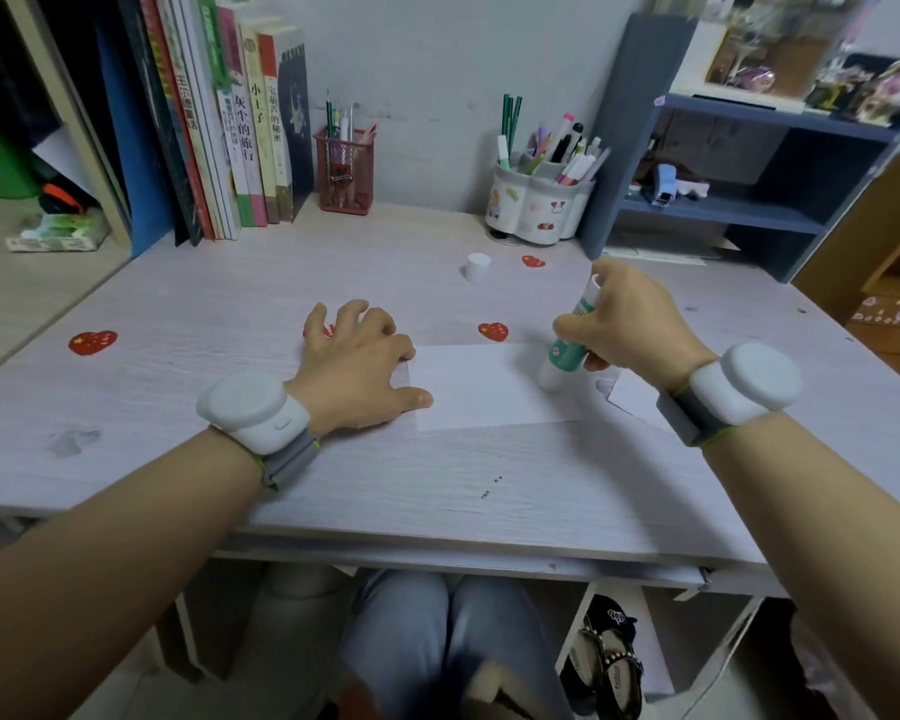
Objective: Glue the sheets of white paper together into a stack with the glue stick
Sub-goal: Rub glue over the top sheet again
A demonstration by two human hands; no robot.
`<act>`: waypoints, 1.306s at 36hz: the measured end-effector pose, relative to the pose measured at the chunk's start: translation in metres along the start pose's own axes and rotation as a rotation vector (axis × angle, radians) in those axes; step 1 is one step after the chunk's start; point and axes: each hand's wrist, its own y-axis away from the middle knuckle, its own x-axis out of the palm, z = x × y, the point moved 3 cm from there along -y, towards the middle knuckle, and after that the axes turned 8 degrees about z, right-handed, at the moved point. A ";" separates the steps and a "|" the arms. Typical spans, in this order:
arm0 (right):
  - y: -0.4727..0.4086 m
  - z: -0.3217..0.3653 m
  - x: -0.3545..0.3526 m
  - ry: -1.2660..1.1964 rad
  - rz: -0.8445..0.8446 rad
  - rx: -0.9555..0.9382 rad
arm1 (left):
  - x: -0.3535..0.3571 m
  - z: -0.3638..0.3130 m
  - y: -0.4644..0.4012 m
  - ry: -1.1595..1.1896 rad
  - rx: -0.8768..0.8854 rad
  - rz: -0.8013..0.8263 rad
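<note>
1. The right hand [627,319] grips a green-and-white glue stick [567,337], fingers curled round its barrel, the lower end tilted down onto the sheet of white paper [489,389].
2. The left hand [357,363] lies flat with fingers spread, the thumb and the edge of the palm resting at the left end of that sheet.
3. The sheet lies on the pale wooden desk [333,485], between the two hands; a second sheet [632,400] peeks out beside the right wrist.
4. The white cap [477,267] stands upright on the desk behind the paper, well apart from the stick.
5. Red heart stickers [493,331] dot the desktop.
6. At the back stand a red mesh pen holder [345,171], a white pen pot [539,200] and a row of books [245,127].
</note>
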 end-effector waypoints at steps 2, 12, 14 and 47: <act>0.000 -0.003 -0.002 0.015 0.007 0.010 | 0.000 -0.001 0.000 0.009 -0.003 -0.013; -0.002 0.015 -0.004 0.032 -0.156 -0.029 | 0.001 -0.001 -0.003 0.122 0.042 -0.048; -0.002 0.027 0.002 -0.137 -0.106 -0.041 | 0.002 0.000 -0.003 0.132 0.044 -0.035; -0.020 0.036 0.020 -0.073 0.040 -0.042 | 0.003 0.004 -0.004 0.072 0.025 0.034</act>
